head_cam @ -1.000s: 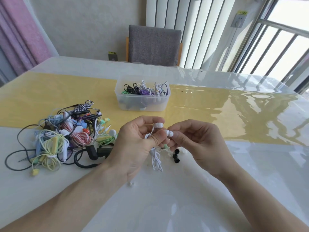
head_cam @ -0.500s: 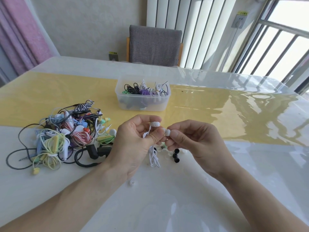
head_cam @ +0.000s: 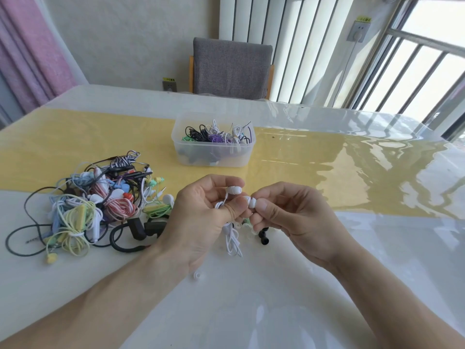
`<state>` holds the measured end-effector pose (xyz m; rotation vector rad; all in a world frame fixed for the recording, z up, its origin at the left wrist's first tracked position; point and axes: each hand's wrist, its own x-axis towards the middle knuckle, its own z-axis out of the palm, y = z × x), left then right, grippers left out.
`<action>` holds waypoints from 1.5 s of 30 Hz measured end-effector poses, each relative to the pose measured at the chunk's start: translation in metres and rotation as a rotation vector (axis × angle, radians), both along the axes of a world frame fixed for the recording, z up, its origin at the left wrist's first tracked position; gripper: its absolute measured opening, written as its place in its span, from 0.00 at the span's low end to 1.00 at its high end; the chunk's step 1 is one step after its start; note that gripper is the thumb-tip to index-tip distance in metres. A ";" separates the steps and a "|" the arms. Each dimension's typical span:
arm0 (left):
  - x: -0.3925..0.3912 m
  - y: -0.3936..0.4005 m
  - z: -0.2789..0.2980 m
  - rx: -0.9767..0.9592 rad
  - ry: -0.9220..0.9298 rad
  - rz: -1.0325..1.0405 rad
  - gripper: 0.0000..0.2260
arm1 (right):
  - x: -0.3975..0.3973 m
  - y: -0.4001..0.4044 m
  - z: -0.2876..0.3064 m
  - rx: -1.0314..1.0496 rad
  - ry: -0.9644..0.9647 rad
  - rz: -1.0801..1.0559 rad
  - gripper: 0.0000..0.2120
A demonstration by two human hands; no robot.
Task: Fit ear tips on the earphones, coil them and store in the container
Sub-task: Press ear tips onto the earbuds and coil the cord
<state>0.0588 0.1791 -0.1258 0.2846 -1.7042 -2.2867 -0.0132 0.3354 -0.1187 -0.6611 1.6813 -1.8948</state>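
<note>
A white earphone set (head_cam: 232,231) is held above the counter (head_cam: 251,311) by both hands. The left hand (head_cam: 201,220) is curled around the cable, one earbud (head_cam: 234,190) being gripped at its fingertips while the coiled cord hangs below. The second earbud (head_cam: 251,202) is pinched between thumb and forefinger of the right hand (head_cam: 294,217). Loose ear tips (head_cam: 263,236) lie just beneath the hands. The container (head_cam: 214,154) is placed farther back, a tangled earphone pile (head_cam: 95,205) at left.

Container (head_cam: 213,152) on table (head_cam: 327,285) behind both hands, earphone pile (head_cam: 85,205) left, chair (head_cam: 231,66) beyond table
</note>
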 end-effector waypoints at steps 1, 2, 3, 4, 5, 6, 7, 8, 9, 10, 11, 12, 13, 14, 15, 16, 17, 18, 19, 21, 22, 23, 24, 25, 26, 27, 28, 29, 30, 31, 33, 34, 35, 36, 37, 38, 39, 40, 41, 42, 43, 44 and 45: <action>0.000 0.000 0.000 0.003 -0.007 -0.006 0.09 | 0.000 0.000 0.000 0.006 0.022 -0.002 0.06; 0.000 -0.001 0.001 0.002 -0.008 -0.013 0.09 | 0.001 0.000 0.000 0.010 0.040 -0.006 0.06; 0.001 -0.001 0.002 -0.004 -0.003 -0.019 0.09 | 0.002 0.000 0.001 0.009 0.050 -0.013 0.06; 0.001 -0.001 0.003 -0.017 0.005 -0.022 0.09 | 0.002 0.000 0.001 0.004 0.049 -0.017 0.05; 0.002 -0.001 0.004 -0.039 0.016 -0.022 0.08 | 0.003 0.000 0.001 -0.004 0.038 -0.019 0.04; 0.002 -0.002 0.005 -0.069 0.027 -0.018 0.08 | 0.004 -0.001 0.001 -0.013 0.019 -0.017 0.04; 0.003 -0.002 0.006 -0.101 0.036 -0.014 0.08 | 0.005 -0.001 0.002 -0.021 -0.009 -0.011 0.04; 0.003 -0.002 0.007 -0.136 0.044 -0.009 0.08 | 0.005 -0.002 0.002 -0.027 -0.048 -0.002 0.04; 0.003 -0.003 0.007 -0.175 0.054 -0.005 0.08 | 0.006 -0.003 0.003 -0.035 -0.101 0.009 0.04; 0.003 -0.004 0.008 -0.221 0.066 -0.002 0.08 | 0.007 -0.003 0.003 -0.042 -0.163 0.024 0.05; 0.003 -0.005 0.008 -0.277 0.079 0.003 0.08 | 0.008 -0.004 0.004 -0.050 -0.226 0.037 0.06; 0.003 -0.005 0.009 -0.338 0.095 0.010 0.09 | 0.009 -0.005 0.004 -0.057 -0.286 0.047 0.06; 0.004 -0.005 0.010 -0.394 0.112 0.020 0.09 | 0.010 -0.006 0.003 -0.068 -0.343 0.054 0.07; 0.004 -0.004 0.011 -0.441 0.129 0.032 0.09 | 0.011 -0.007 0.003 -0.083 -0.398 0.057 0.07; 0.005 -0.004 0.012 -0.476 0.144 0.045 0.10 | 0.012 -0.008 0.003 -0.103 -0.446 0.057 0.08; 0.006 -0.003 0.013 -0.505 0.157 0.056 0.10 | 0.013 -0.009 0.003 -0.122 -0.487 0.056 0.08; 0.007 -0.003 0.015 -0.535 0.167 0.063 0.11 | 0.014 -0.010 0.003 -0.141 -0.525 0.054 0.08; 0.008 -0.004 0.015 -0.571 0.177 0.073 0.12 | 0.015 -0.011 0.003 -0.157 -0.558 0.052 0.07; 0.009 -0.004 0.016 -0.611 0.187 0.085 0.14 | 0.015 -0.011 0.003 -0.166 -0.581 0.049 0.06; 0.010 -0.004 0.015 -0.661 0.187 0.106 0.15 | 0.015 -0.010 0.003 -0.160 -0.575 0.050 0.05; 0.010 -0.003 0.015 -0.649 0.178 0.116 0.15 | 0.015 -0.010 0.002 -0.146 -0.537 0.051 0.05; 0.011 -0.002 0.014 -0.608 0.169 0.123 0.14 | 0.015 -0.010 0.001 -0.132 -0.473 0.046 0.05; 0.011 -0.001 0.015 -0.553 0.158 0.130 0.13 | 0.014 -0.010 0.000 -0.121 -0.386 0.036 0.05; 0.011 -0.001 0.015 -0.499 0.141 0.133 0.12 | 0.013 -0.009 -0.001 -0.113 -0.284 0.021 0.05; 0.011 -0.001 0.015 -0.449 0.119 0.129 0.12 | 0.012 -0.008 -0.002 -0.106 -0.170 0.002 0.06; 0.010 -0.001 0.015 -0.395 0.091 0.114 0.11 | 0.012 -0.007 -0.003 -0.095 -0.047 -0.022 0.06; 0.010 -0.001 0.015 -0.330 0.060 0.090 0.11 | 0.011 -0.006 -0.004 -0.081 0.076 -0.056 0.06; 0.009 -0.001 0.015 -0.251 0.032 0.066 0.10 | 0.011 -0.005 -0.004 -0.066 0.193 -0.103 0.05; 0.008 0.000 0.015 -0.166 0.006 0.046 0.10 | 0.011 -0.004 -0.004 -0.055 0.291 -0.157 0.04; 0.007 0.001 0.015 -0.086 -0.017 0.027 0.09 | 0.011 -0.004 -0.004 -0.050 0.367 -0.201 0.02; 0.006 0.002 0.014 0.025 -0.052 -0.001 0.09 | 0.011 -0.003 -0.004 -0.023 0.522 -0.232 0.03; 0.005 0.003 0.014 0.054 -0.065 -0.001 0.10 | 0.010 -0.003 -0.006 0.003 0.606 -0.228 0.04; 0.005 0.003 0.013 0.074 -0.076 0.009 0.12 | 0.009 -0.002 -0.007 0.029 0.666 -0.221 0.06; 0.005 0.003 0.012 0.085 -0.082 0.023 0.13 | 0.009 -0.002 -0.007 0.045 0.688 -0.213 0.07; 0.005 0.002 0.012 0.086 -0.081 0.038 0.14 | 0.008 -0.001 -0.007 0.051 0.679 -0.205 0.08; 0.005 0.003 0.011 0.079 -0.074 0.046 0.14 | 0.008 0.000 -0.006 0.053 0.653 -0.202 0.08; 0.005 0.003 0.011 0.067 -0.061 0.054 0.14 | 0.009 0.001 -0.005 0.055 0.618 -0.201 0.07; 0.005 0.003 0.012 0.048 -0.042 0.059 0.13 | 0.009 0.001 -0.003 0.060 0.579 -0.205 0.07; 0.005 0.003 0.012 0.021 -0.022 0.066 0.12 | 0.010 0.001 -0.001 0.064 0.535 -0.209 0.06; 0.005 0.004 0.012 -0.017 -0.002 0.075 0.11 | 0.011 0.002 0.000 0.063 0.487 -0.208 0.05; 0.006 0.004 0.012 -0.064 0.015 0.090 0.10 | 0.012 0.002 0.002 0.058 0.438 -0.206 0.05; 0.006 0.004 0.013 -0.121 0.032 0.109 0.09 | 0.012 0.001 0.003 0.054 0.391 -0.203 0.04; 0.006 0.004 0.012 -0.190 0.048 0.133 0.10 | 0.013 0.001 0.004 0.053 0.340 -0.197 0.04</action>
